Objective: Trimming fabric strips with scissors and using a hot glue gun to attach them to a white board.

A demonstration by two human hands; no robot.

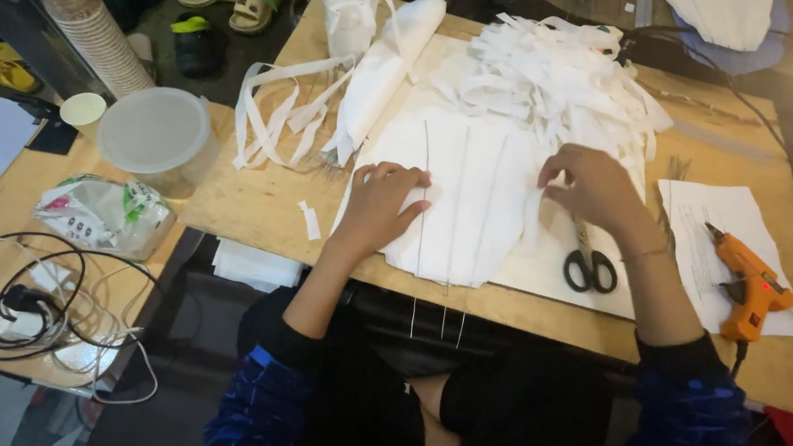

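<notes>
Pressing flat, fingers released: left hand (381, 203), right hand (594, 187) on white sheet (464, 206) overhanging board edge (546, 322)

scissors (591, 267) right of sheet (465, 201) | glue gun (747, 286) far right on paper (719, 222) | tub (157, 133) left

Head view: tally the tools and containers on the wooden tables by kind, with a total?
Scissors: 1
Orange glue gun: 1
Lidded plastic tub: 1
Stack of paper cups: 1
Single paper cup: 1
Total: 5
</notes>
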